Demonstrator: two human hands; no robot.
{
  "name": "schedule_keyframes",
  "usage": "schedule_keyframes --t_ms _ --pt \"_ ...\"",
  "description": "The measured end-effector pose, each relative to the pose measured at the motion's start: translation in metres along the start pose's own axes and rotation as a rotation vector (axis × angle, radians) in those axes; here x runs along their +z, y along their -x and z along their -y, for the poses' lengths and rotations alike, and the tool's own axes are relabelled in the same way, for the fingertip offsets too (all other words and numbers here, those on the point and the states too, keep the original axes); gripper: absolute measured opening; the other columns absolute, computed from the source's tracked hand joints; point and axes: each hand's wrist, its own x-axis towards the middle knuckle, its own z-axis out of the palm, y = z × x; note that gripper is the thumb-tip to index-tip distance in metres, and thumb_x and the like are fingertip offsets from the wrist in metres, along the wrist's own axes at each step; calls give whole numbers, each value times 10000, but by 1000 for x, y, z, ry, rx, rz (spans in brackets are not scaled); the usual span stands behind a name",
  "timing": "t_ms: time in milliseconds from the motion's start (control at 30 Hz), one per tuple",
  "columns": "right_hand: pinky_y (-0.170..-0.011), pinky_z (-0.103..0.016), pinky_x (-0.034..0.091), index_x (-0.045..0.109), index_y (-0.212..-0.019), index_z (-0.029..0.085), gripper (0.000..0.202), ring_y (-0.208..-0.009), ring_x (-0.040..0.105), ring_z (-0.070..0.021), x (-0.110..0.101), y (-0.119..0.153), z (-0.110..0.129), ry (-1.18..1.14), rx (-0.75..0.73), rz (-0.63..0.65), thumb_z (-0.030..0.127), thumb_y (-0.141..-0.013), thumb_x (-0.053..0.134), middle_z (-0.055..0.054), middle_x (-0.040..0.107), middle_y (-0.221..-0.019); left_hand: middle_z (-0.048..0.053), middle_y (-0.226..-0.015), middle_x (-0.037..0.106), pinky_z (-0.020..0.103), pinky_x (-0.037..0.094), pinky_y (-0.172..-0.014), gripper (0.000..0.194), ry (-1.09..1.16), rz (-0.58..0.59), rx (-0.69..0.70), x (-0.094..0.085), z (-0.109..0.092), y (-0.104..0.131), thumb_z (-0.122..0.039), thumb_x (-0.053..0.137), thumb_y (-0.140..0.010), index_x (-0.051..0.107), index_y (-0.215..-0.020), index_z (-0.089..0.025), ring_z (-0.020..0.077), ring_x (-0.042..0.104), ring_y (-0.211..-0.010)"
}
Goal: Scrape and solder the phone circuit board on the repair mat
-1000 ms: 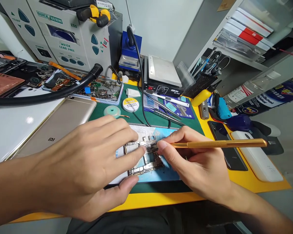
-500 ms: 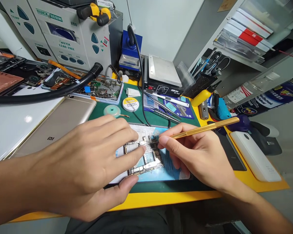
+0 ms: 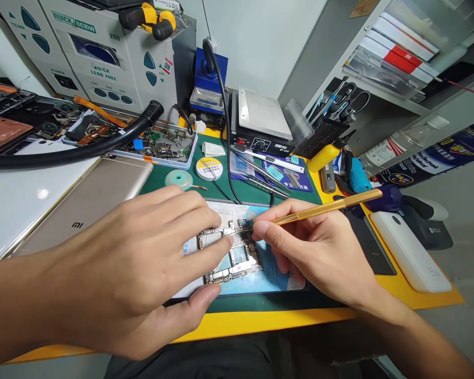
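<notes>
A phone circuit board [image 3: 240,268] with metal shields and tiny parts lies on a flat white-and-blue pad [image 3: 270,281]. My left hand [image 3: 154,263] reaches over the board's left side with its fingers apart; the index fingertip rests on the board and the thumb lies by its lower left edge. In my right hand [image 3: 312,239] is a slim gold pen-shaped tool with a knurled handle [image 3: 327,208], pinched between thumb and fingers. Its handle slopes up to the right. The working tip, at the board's upper right, is too small and covered to make out.
Behind the pad are tweezers [image 3: 268,187], a round tin [image 3: 209,168] and a black cable. A hot air station [image 3: 102,52], its black hose [image 3: 122,139] and a heating plate [image 3: 264,116] stand farther back. Phones [image 3: 82,205] lie left; a white power bank [image 3: 411,252] lies right.
The whole view has shifted slightly, so everything sits a little farther left. Both hands keep nearly the same pose over the board, with the gold tool still in my right hand.
</notes>
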Motion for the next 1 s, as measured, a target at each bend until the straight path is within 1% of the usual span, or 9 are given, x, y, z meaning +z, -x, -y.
schedule_keyframes --t_ms 100,233,333,500,600,767,833,1000 --pt "-348 -187 429 842 -914 215 378 -393 510 -93 0 0 0 -10 2 5 363 -923 1190 77 668 -539 172 -1305 876 582 517 -752 110 1 5 4 0 0 2 -300 685 -1237 765 -1288 -246 401 819 -1147" --pt "-339 -200 435 843 -921 217 414 -381 514 -99 -2 0 0 32 11 -9 442 -921 1190 74 667 -541 174 -1256 878 584 509 -725 113 0 -5 20 2 2 0 -287 690 -1224 781 -1263 -233 407 823 -1102" --pt "-339 -199 427 833 -910 221 429 -376 512 -99 -2 0 0 52 11 -13 468 -924 1183 70 665 -534 179 -1238 881 588 512 -719 131 3 -26 26 3 2 -1 -296 681 -1226 789 -1243 -226 415 833 -1096" --pt "-334 -199 428 831 -909 223 429 -372 508 -98 -1 0 -1 44 7 -19 470 -921 1182 70 666 -534 173 -1257 883 588 514 -734 125 21 1 15 2 -1 0 -292 687 -1227 786 -1267 -226 408 837 -1106" --pt "-331 -195 419 832 -908 221 414 -363 514 -99 -1 0 -1 27 5 -16 442 -921 1182 69 672 -528 169 -1269 880 586 517 -736 131 14 -5 17 1 -1 -1 -298 687 -1228 783 -1286 -230 404 832 -1113" --pt "-351 -170 433 826 -882 211 361 -372 535 -93 -2 0 1 -31 0 -9 302 -919 1174 63 692 -526 169 -1239 881 594 520 -723 142 19 -10 22 1 0 0 -289 689 -1222 803 -1268 -218 407 829 -1088" --pt "-350 -172 439 827 -883 212 356 -372 534 -96 -2 0 2 -32 5 -11 294 -914 1172 63 691 -523 168 -1222 880 591 512 -716 146 23 -7 24 2 0 0 -291 686 -1224 808 -1256 -217 406 829 -1077" --pt "-353 -154 437 819 -877 214 358 -372 536 -92 -1 0 2 -56 17 -21 268 -910 1171 60 699 -524 164 -1258 877 596 549 -758 164 20 12 11 5 1 -2 -290 703 -1223 822 -1301 -209 397 825 -1107"
